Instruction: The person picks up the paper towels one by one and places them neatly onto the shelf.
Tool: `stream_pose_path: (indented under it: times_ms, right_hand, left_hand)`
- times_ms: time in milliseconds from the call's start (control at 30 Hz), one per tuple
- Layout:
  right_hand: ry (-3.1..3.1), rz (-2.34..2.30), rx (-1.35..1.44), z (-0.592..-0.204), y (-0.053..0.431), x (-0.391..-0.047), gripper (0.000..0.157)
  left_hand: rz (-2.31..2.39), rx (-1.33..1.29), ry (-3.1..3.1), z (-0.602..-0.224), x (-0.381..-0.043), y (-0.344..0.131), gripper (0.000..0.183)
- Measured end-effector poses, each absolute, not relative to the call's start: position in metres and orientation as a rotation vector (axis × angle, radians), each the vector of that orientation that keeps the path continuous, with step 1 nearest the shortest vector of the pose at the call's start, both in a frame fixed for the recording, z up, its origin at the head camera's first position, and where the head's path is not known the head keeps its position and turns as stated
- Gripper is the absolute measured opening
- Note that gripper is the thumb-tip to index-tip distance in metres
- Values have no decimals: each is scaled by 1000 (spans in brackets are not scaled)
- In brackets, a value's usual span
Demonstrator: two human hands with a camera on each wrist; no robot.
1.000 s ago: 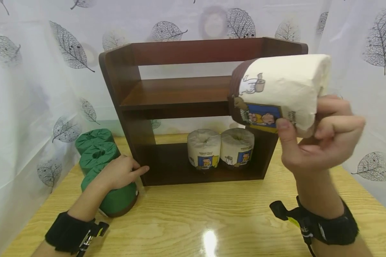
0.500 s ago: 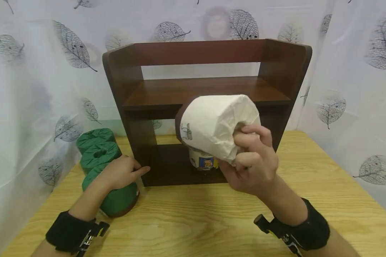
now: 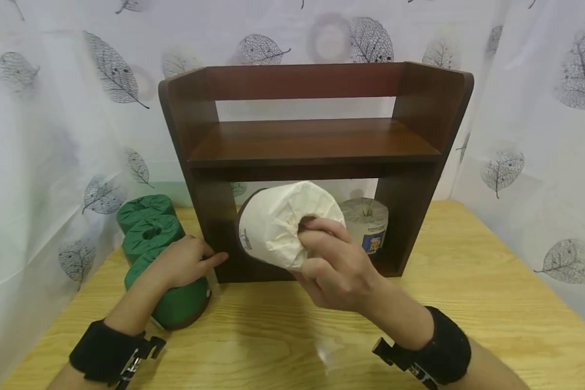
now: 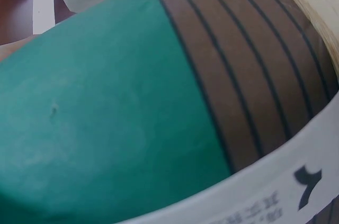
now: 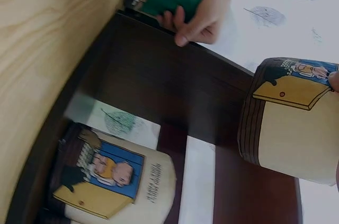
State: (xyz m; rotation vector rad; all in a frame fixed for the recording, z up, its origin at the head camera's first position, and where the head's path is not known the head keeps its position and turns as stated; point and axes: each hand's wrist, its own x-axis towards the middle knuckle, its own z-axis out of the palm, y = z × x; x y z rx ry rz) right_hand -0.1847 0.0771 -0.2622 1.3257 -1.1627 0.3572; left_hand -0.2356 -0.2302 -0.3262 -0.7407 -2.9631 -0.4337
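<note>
My right hand (image 3: 338, 265) grips a cream-wrapped toilet roll (image 3: 268, 222), fingers in the hole at its end. The roll is tilted, its brown base pointing left, in front of the lower compartment of a dark wooden shelf (image 3: 312, 138). In the right wrist view, the held roll (image 5: 296, 134) shows a cartoon print and brown stripes. My left hand (image 3: 185, 262) rests over the nearest of the green toilet rolls (image 3: 180, 303), thumb extended toward the shelf's left side panel. The left wrist view is mostly filled by a green roll (image 4: 106, 102) with a brown striped band.
One cream roll (image 3: 368, 222) stands at the right of the lower compartment; the held roll hides the one beside it. Two more green rolls (image 3: 151, 233) line up behind the nearest one. Everything stands on a light wooden table (image 3: 468, 271), with a leaf-patterned curtain (image 3: 531, 162) behind.
My right hand has carried the cream roll from the upper right, leftward and down, to the front of the lower compartment, turning its top end toward me. My left hand has stayed put.
</note>
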Motion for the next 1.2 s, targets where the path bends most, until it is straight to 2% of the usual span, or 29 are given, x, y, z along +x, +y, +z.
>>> stream_pose_path:
  times_ms: [167, 467, 633, 833, 1033, 1200]
  right_hand:
    - [-1176, 306, 1351, -268, 68, -189, 9]
    - [-1222, 223, 1425, -292, 52, -208, 11]
    - [-1317, 192, 1438, -310, 42, -231, 14]
    - [-1437, 116, 1425, -327, 34, -245, 20]
    - [-1521, 72, 1442, -332, 28, -248, 20]
    - [-1708, 109, 1433, -332, 24, -254, 15]
  left_hand:
    - [-426, -736, -2956, -326, -233, -229, 52]
    - [-406, -769, -2912, -333, -232, -231, 52]
    - [-395, -820, -2907, -328, -238, -234, 50]
    - [-460, -960, -2988, -308, -230, -240, 42]
    - [-445, -664, -3077, -266, -221, -241, 55]
    - [-485, -398, -3056, -240, -225, -230, 68]
